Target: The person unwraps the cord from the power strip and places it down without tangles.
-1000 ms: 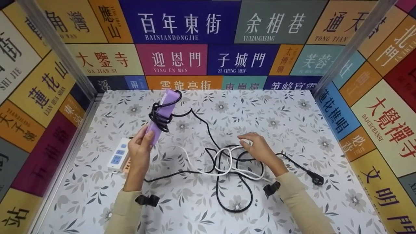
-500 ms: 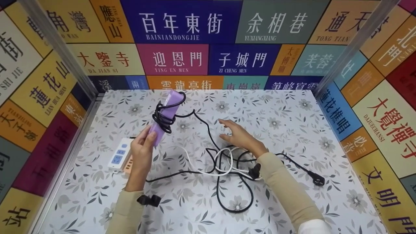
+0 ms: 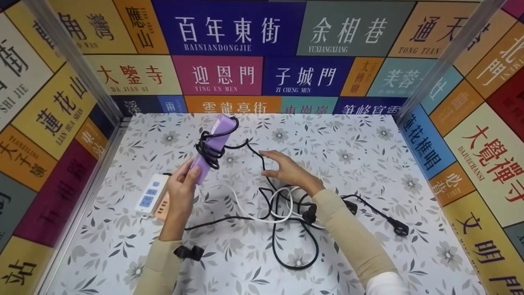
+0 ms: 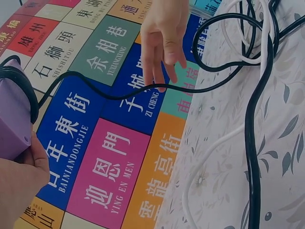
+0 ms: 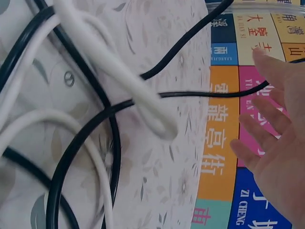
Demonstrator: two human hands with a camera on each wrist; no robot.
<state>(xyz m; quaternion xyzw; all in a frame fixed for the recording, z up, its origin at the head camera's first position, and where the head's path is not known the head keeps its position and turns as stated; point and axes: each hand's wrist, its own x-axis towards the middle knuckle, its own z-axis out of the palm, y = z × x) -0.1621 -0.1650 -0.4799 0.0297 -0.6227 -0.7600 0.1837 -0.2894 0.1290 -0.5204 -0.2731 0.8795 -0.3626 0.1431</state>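
In the head view my left hand grips the lower end of a purple power strip, raised and tilted over the table. Several turns of its black cord wrap round its middle. From there the loose length runs right, down to a tangle on the table. My right hand is beside that length, fingers extended and thumb apart. In the right wrist view the cord passes behind the thumb of the right hand, between it and the fingers. The strip's socket face is mostly turned away.
Black and white cords lie tangled mid-table, with a black plug at the right. A white power strip with blue sockets and an orange one lie at left, partly behind the left hand. Patterned walls enclose the table.
My right hand has moved left and away from me, from above the tangle to the rising cord. My left hand and the purple power strip have shifted slightly to the right.
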